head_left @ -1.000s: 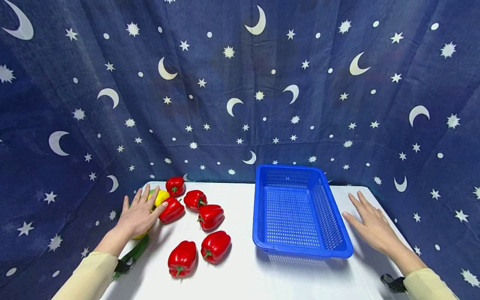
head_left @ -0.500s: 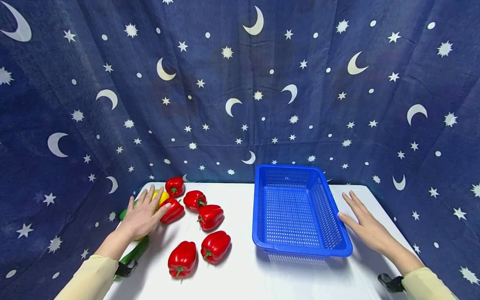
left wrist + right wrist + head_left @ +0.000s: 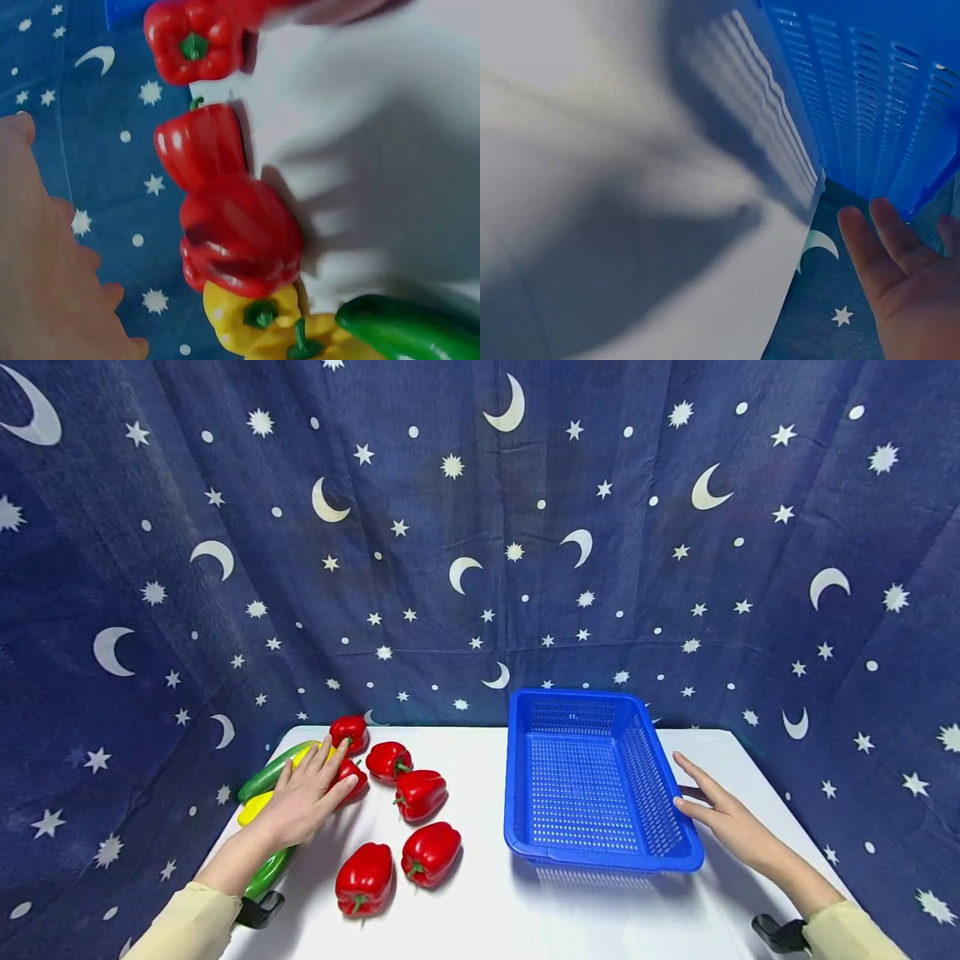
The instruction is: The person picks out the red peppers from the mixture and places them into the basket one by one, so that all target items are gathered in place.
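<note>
Left hand [image 3: 303,800]: fingers outstretched, holding nothing, above yellow peppers [image 3: 255,808] and a red one at the tabletop's [image 3: 480,910] left.
Right hand [image 3: 731,825]: fingers extended, gripping nothing, just beside the blue basket's [image 3: 585,793] right wall; contact is unclear.
Red peppers [image 3: 420,795]: six, two of them nearer the camera.
Green cucumbers [image 3: 272,770]: two, along the left edge.
Blue basket: right of centre, before a star-and-moon curtain [image 3: 420,560].

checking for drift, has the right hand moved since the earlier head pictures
Yes, left in the head view: the right hand is nearer the blue basket.
</note>
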Demonstrator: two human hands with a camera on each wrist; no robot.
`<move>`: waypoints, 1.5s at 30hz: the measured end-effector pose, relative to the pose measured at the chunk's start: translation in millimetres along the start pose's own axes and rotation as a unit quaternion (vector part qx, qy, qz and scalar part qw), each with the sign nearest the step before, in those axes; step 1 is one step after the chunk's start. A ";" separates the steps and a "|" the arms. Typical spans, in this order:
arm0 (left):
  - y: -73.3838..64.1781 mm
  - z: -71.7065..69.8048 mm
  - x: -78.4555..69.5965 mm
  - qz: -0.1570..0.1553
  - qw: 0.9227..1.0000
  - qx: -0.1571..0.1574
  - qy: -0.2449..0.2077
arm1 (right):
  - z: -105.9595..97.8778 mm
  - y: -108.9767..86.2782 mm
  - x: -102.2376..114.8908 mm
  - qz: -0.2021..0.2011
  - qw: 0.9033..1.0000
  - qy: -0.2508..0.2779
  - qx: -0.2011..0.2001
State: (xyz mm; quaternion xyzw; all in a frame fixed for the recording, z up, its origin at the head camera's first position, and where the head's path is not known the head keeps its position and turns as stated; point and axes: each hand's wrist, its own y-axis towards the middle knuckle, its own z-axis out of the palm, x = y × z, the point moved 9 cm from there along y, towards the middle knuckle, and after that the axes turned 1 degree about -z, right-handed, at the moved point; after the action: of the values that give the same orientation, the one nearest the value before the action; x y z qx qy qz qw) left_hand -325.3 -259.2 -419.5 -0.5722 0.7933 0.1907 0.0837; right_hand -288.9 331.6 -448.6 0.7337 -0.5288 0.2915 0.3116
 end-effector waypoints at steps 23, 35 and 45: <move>-21.2 32.9 -58.3 0.039 0.994 0.075 -0.072 | 16.8 -11.3 -13.0 0.044 0.990 0.136 0.009; -30.6 51.5 -74.7 0.050 0.986 0.120 -0.101 | 28.4 -17.8 -19.9 0.030 0.972 0.233 0.006; -33.2 64.7 -73.5 0.010 0.980 0.157 -0.123 | 35.6 -22.5 -20.2 0.028 0.965 0.261 0.003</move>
State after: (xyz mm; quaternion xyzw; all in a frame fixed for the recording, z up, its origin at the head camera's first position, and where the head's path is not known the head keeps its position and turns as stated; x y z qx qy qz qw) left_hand -275.4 -178.1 -459.7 -0.5161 0.8026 0.1333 0.2679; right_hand -269.4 322.0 -490.0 0.6178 -0.4484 0.4830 0.4289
